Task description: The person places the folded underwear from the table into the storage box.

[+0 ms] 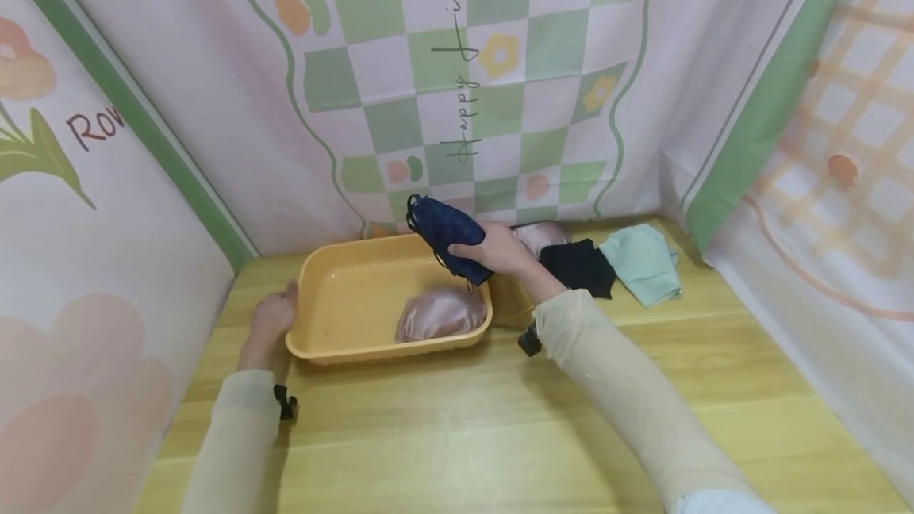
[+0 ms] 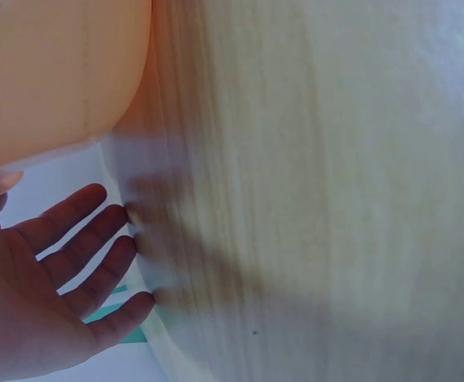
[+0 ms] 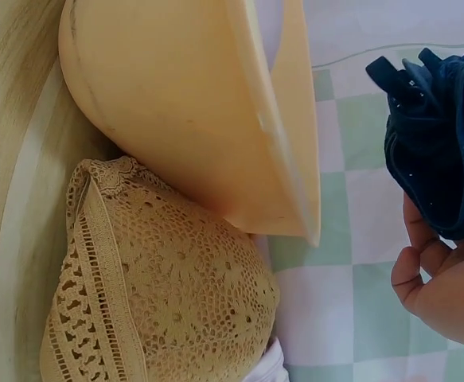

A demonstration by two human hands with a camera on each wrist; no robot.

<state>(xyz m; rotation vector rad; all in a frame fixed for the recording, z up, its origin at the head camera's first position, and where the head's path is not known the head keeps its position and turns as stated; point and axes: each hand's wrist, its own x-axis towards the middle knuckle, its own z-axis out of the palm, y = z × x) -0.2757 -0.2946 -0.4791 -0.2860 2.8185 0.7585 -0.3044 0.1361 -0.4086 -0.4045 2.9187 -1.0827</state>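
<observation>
My right hand [image 1: 503, 251] grips a folded navy bra [image 1: 446, 232] above the right end of a yellow plastic tray [image 1: 385, 352]. Thin dark straps hang from the bra, also visible in the right wrist view. Inside the tray, at its right side, lies a pink satin bra [image 1: 443, 314]. At the tray's left end is my left hand [image 1: 270, 320]; the left wrist view shows its fingers [image 2: 84, 227] spread and loosely straight, with the thumb by the tray's edge.
A mustard lace bra [image 3: 168, 270] sits against the tray's right outer wall. Farther right on the wooden table [image 1: 443, 435] lie another pink bra [image 1: 544, 236], a black folded cloth [image 1: 578, 266] and a mint folded cloth [image 1: 643, 262]. Printed curtains [image 1: 428, 62] surround the table's back and sides.
</observation>
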